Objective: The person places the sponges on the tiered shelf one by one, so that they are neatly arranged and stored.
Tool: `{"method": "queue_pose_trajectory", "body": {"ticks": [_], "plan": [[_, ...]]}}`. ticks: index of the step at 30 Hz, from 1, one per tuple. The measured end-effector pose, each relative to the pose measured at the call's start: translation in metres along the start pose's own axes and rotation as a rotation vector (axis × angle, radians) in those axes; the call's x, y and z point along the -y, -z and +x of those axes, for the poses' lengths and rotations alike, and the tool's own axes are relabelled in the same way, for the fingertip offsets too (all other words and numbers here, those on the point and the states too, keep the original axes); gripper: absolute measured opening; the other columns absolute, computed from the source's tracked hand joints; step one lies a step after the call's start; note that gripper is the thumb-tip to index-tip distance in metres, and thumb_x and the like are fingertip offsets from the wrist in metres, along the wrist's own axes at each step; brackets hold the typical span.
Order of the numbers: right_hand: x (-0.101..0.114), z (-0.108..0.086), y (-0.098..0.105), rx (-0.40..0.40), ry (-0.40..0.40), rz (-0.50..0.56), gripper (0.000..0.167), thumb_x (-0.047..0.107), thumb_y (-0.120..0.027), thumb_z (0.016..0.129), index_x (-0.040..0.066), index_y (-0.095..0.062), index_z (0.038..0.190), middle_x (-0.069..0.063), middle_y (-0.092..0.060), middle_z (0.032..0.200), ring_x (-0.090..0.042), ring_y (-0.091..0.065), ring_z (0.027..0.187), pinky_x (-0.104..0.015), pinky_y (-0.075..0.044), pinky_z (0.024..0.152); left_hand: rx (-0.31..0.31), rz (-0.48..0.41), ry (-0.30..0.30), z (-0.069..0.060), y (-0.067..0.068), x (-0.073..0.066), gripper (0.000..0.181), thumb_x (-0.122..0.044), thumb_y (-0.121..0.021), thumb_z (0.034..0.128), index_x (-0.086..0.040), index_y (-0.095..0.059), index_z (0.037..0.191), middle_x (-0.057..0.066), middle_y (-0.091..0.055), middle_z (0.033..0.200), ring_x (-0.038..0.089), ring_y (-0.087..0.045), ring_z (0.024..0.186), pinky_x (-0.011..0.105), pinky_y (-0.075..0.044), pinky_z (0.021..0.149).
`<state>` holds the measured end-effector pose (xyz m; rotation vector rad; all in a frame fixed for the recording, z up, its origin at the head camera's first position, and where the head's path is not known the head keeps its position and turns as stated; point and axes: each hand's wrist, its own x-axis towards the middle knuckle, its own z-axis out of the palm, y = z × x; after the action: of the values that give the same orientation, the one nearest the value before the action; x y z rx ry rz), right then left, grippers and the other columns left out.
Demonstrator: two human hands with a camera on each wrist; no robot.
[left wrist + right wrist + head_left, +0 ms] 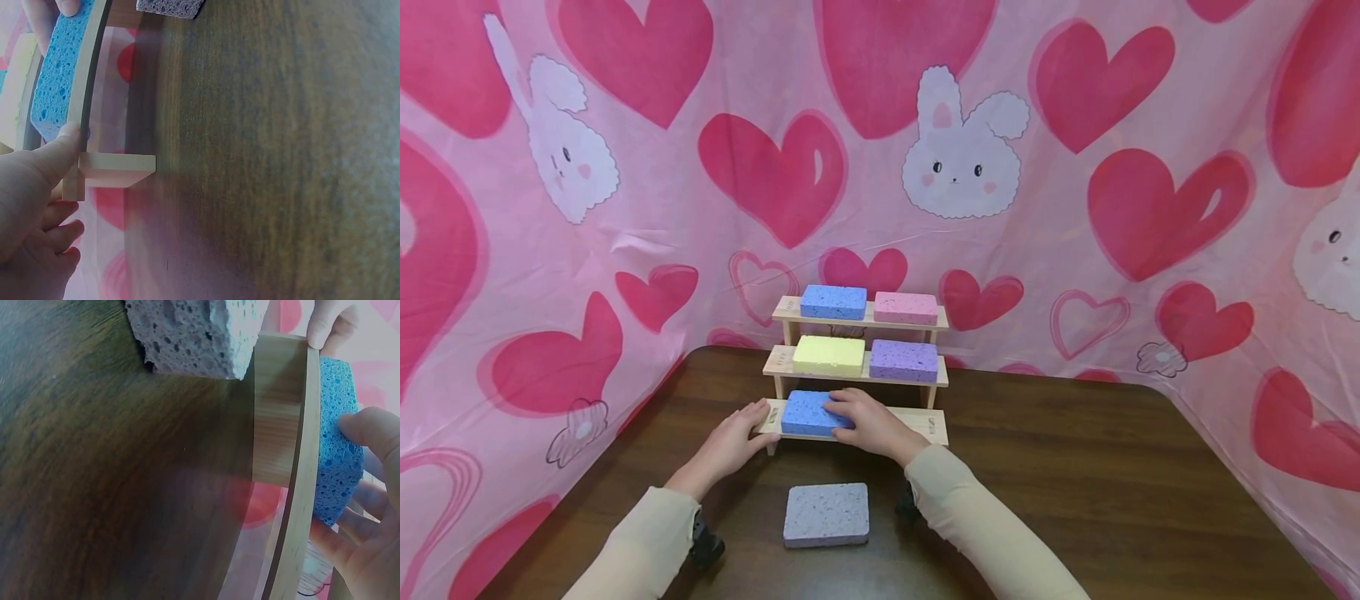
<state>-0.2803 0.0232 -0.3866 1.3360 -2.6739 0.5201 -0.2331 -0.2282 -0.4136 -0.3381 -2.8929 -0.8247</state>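
A blue sponge (805,413) lies on the lowest tier of a three-step wooden stand (925,423), toward its left side. My right hand (874,423) grips this sponge at its right part, thumb on the front face and fingers around the back, as the right wrist view shows. With my left hand (730,442) I hold the left end of the same tier. In the left wrist view, the thumb (62,150) presses the board's front edge beside the sponge, and the other fingers curl past the board's end.
On the middle tier sit a yellow sponge (828,357) and a purple sponge (903,361). The top tier carries another blue sponge (832,302) and a pink sponge (906,308). A grey sponge (826,515) lies on the dark wooden table (1075,500) between my forearms. Behind hangs a heart-patterned cloth (865,192).
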Motion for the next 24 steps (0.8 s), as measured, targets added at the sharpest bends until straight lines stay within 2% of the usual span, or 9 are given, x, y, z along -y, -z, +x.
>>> {"method": "queue_pose_trajectory", "body": {"ticks": [10, 16, 24], "plan": [[0.0, -0.005, 0.007, -0.038, 0.032, 0.045, 0.047, 0.026, -0.067, 0.085, 0.008, -0.056, 0.128, -0.011, -0.045, 0.136, -0.025, -0.038, 0.126, -0.034, -0.031, 0.103, -0.001, -0.001, -0.007, 0.0, 0.0, 0.0, 0.064, -0.023, -0.067, 0.0846, 0.005, -0.04, 0.135, 0.024, -0.034, 0.141, 0.042, -0.027, 0.129, 0.053, -0.02, 0.105], [0.002, -0.013, 0.015, -0.067, 0.054, 0.039, 0.044, 0.025, -0.067, 0.085, 0.008, -0.059, 0.125, -0.011, -0.046, 0.134, -0.024, -0.038, 0.125, -0.034, -0.033, 0.103, -0.003, 0.0, -0.004, 0.0, 0.0, 0.001, 0.064, -0.023, -0.067, 0.0847, 0.005, -0.04, 0.135, 0.024, -0.034, 0.141, 0.041, -0.027, 0.129, 0.052, -0.02, 0.105], [0.007, -0.026, 0.022, -0.079, 0.094, 0.097, 0.043, 0.023, -0.067, 0.085, 0.007, -0.059, 0.124, -0.012, -0.047, 0.133, -0.024, -0.038, 0.124, -0.036, -0.035, 0.101, -0.007, -0.003, 0.005, -0.001, 0.001, 0.0, 0.063, -0.023, -0.067, 0.0848, 0.004, -0.04, 0.135, 0.023, -0.034, 0.141, 0.041, -0.027, 0.13, 0.052, -0.02, 0.105]]}}
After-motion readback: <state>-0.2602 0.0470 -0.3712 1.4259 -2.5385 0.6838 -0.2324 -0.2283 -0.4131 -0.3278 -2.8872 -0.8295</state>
